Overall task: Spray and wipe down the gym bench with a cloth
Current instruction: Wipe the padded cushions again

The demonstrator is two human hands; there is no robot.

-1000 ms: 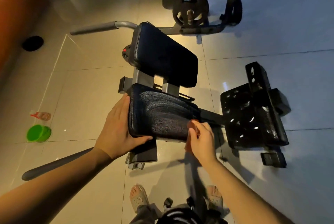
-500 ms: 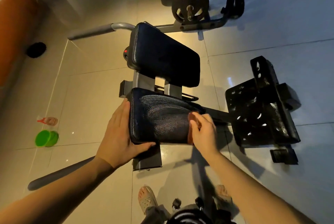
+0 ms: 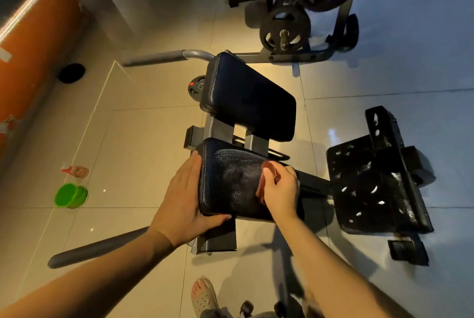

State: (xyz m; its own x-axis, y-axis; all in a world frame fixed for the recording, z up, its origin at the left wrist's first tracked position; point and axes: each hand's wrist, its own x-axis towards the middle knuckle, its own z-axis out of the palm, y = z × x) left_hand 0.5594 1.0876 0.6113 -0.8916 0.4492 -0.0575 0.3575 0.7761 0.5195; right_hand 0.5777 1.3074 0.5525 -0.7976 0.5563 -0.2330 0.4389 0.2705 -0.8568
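Your right hand (image 3: 280,193) bunches a reddish-brown cloth (image 3: 260,190) in curled fingers and thumb, pressing it onto the right side of the bench's dark seat pad (image 3: 228,181). Pale, arcing streaks show across the pad's upper surface, just left of the cloth.

Your left hand (image 3: 183,205) braces the pad's near left corner: its fingers lie straight along the left edge, and the thumb stretches along the near edge. It holds nothing else.

Beyond the seat pad, the matching back pad (image 3: 251,102) sits tilted on the grey steel frame (image 3: 218,240). A grey handle bar (image 3: 97,248) angles out to the left beneath your forearm. A black perforated footplate (image 3: 372,184) stands to the right of the seat, joined to it by a dark beam.

On the tiled floor (image 3: 143,164), well off to the left, a green container (image 3: 70,195) sits beside what appears to be a clear spray bottle (image 3: 77,171) with a red top, lying on its side; the blur there leaves that uncertain. A rack of weight plates (image 3: 284,28) stands at the far side, and one sandalled foot (image 3: 204,294) shows at the bottom edge.
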